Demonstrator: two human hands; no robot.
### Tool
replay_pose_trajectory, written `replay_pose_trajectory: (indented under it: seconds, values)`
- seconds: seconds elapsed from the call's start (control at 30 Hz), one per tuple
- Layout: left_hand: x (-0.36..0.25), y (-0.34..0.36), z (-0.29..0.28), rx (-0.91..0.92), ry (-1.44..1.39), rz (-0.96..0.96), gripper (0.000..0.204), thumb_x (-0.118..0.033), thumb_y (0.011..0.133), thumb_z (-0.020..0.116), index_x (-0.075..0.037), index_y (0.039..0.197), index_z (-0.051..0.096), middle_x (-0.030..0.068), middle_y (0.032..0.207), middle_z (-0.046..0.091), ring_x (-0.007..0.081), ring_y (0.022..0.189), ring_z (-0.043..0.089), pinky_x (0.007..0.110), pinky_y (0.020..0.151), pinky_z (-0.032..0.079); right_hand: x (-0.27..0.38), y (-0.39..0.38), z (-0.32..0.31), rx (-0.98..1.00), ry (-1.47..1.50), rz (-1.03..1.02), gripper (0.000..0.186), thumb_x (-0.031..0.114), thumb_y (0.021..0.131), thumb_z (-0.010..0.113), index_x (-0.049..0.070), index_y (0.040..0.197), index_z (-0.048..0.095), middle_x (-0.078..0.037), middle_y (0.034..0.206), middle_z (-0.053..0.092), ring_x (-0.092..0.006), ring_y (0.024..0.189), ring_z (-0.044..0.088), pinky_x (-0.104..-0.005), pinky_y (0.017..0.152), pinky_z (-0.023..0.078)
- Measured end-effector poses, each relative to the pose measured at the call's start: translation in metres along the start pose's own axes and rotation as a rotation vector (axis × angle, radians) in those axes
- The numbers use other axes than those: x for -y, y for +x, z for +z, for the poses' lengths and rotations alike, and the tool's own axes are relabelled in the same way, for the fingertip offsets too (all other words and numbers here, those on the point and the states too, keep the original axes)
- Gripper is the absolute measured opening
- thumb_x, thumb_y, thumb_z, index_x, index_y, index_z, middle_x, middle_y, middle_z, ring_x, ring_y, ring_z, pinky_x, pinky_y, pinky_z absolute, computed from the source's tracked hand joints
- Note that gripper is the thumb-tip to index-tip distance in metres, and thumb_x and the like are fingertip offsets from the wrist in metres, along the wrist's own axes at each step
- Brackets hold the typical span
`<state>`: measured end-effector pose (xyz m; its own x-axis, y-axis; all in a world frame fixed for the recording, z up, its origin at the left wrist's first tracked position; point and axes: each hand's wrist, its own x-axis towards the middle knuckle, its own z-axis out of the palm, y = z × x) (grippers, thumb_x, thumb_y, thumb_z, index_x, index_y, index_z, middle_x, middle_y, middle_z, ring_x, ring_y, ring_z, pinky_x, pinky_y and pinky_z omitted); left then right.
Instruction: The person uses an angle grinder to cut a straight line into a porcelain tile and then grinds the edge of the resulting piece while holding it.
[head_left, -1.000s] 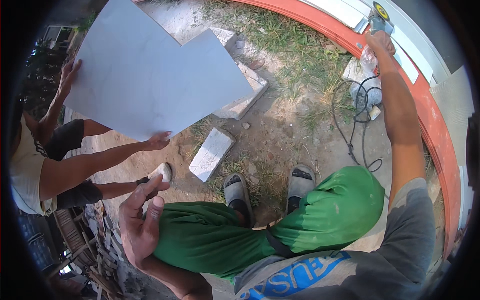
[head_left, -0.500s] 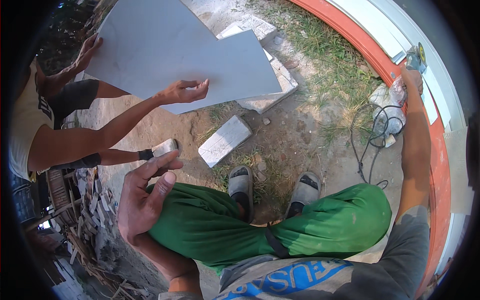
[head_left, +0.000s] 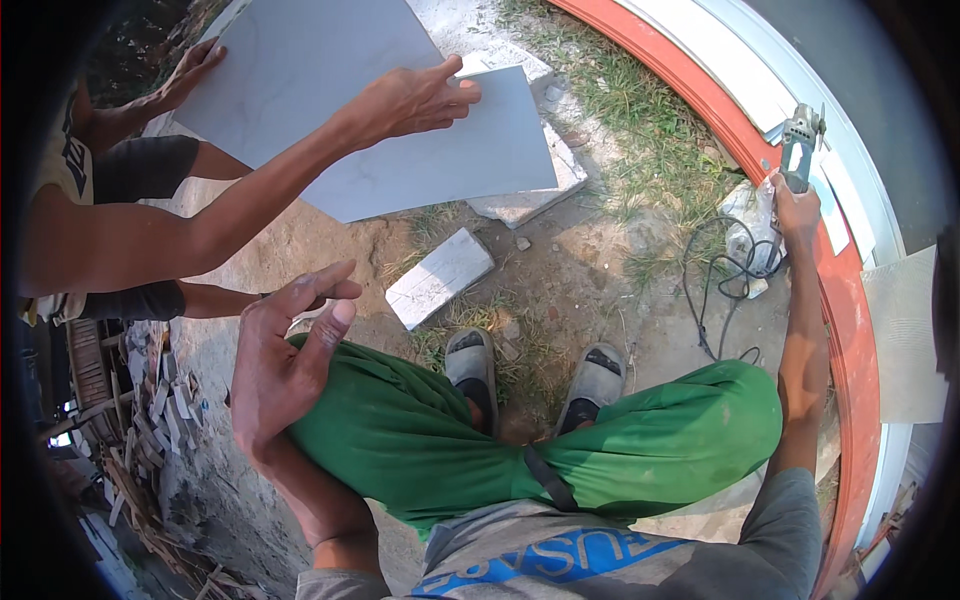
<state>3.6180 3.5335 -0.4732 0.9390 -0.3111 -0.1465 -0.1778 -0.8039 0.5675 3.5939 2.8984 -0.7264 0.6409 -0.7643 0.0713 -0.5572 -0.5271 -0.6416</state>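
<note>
In my right hand (head_left: 798, 212) is an angle grinder (head_left: 797, 158), gripped by its body over the red metal beam, disc end pointing away from me. My left hand (head_left: 285, 350) hovers by my left knee with nothing in it, its fingers loosely bent and the thumb apart. A large pale grey tile (head_left: 300, 80) with a notch cut in its right side lies ahead, partly over white blocks (head_left: 530, 205). One hand of a co-worker (head_left: 200, 70) holds its left edge. The co-worker's other hand (head_left: 425, 98) is over the tile near the notch; whether it touches is unclear.
A black cord (head_left: 715, 290) lies in loops beside a clear plastic bag (head_left: 748, 225). The red beam (head_left: 850, 370) curves along my right, with white strips (head_left: 832, 205) on it. A white block (head_left: 440, 278) sits before my feet. Broken wood and rubble (head_left: 150, 430) lie left.
My right hand has turned the angle grinder so more of its body shows. The co-worker's nearer hand has moved up and right over the tile. My left hand has barely shifted.
</note>
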Motion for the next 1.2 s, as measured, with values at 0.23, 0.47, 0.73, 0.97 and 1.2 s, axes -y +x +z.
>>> replay_pose_trajectory:
  seconds: [0.23,0.47,0.73,0.97,1.2]
  values:
    - [-0.037,0.050,0.080,0.132,-0.597,0.284,0.040,-0.026,0.106,0.070,0.001,0.137,0.071,0.0130,0.115,0.079,0.0197,0.106,0.073,0.033,0.090,0.056,0.137,-0.089,-0.051,0.302,0.406,-0.080,0.039,0.040,0.083,0.085,0.005,0.084,0.068,0.002,0.072,0.060,-0.0087,0.061,0.054,-0.0275,0.057,0.042]
    - [-0.121,0.116,0.190,0.389,-1.257,0.115,0.061,-0.046,0.113,0.056,0.003,0.148,0.057,0.0142,0.136,0.069,0.0203,0.122,0.066,0.038,0.108,0.049,0.233,-0.168,-0.085,0.597,0.529,-0.063,0.047,0.039,0.082,0.084,0.000,0.104,0.070,-0.002,0.080,0.063,-0.0099,0.064,0.059,-0.0279,0.057,0.048]
    - [-0.090,0.102,0.226,0.420,-1.820,-0.055,0.061,-0.057,0.111,0.053,-0.003,0.137,0.062,0.0083,0.123,0.070,0.0169,0.111,0.067,0.040,0.101,0.052,0.247,-0.240,-0.027,0.639,0.668,0.076,0.044,0.035,0.085,0.083,-0.001,0.107,0.069,-0.004,0.084,0.067,-0.0112,0.063,0.062,-0.0281,0.056,0.051]
    - [-0.062,0.102,0.232,0.444,-1.956,-0.160,0.055,-0.053,0.111,0.054,-0.003,0.134,0.060,0.0084,0.114,0.070,0.0181,0.100,0.072,0.038,0.090,0.060,0.252,-0.260,0.007,0.667,0.728,0.109,0.038,0.031,0.086,0.083,0.001,0.105,0.069,-0.003,0.087,0.069,-0.0110,0.066,0.063,-0.0283,0.061,0.053]
    - [-0.054,0.110,0.242,0.470,-1.960,-0.200,0.055,-0.056,0.110,0.054,-0.006,0.133,0.061,0.0084,0.112,0.071,0.0187,0.099,0.072,0.039,0.089,0.061,0.245,-0.256,0.017,0.691,0.730,0.100,0.038,0.027,0.084,0.082,-0.001,0.107,0.071,-0.003,0.091,0.070,-0.0111,0.074,0.064,-0.0286,0.070,0.053]
